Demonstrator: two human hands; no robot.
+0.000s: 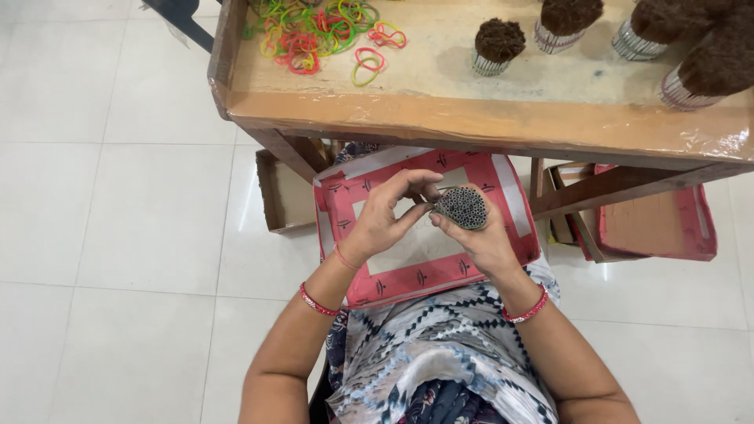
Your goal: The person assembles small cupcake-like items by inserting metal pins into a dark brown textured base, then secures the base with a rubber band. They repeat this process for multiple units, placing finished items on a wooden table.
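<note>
My right hand (485, 239) grips a round bundle of thin dark sticks (462, 207), its cut ends facing the camera. My left hand (382, 220) is beside it, thumb and fingertips pinching at the bundle's left edge, where a thin band or stick is barely visible. Both hands are held over a red and white cardboard tray (408, 259) on my lap. Red bangles sit on both wrists.
A wooden tray table (487, 118) stands ahead, holding a pile of coloured rubber bands (314, 31) at its left and several tied bundles with brown fluffy tops (498, 45) at its right. Cardboard boxes (283, 192) and a red box lid (656, 224) lie on the white tiled floor below.
</note>
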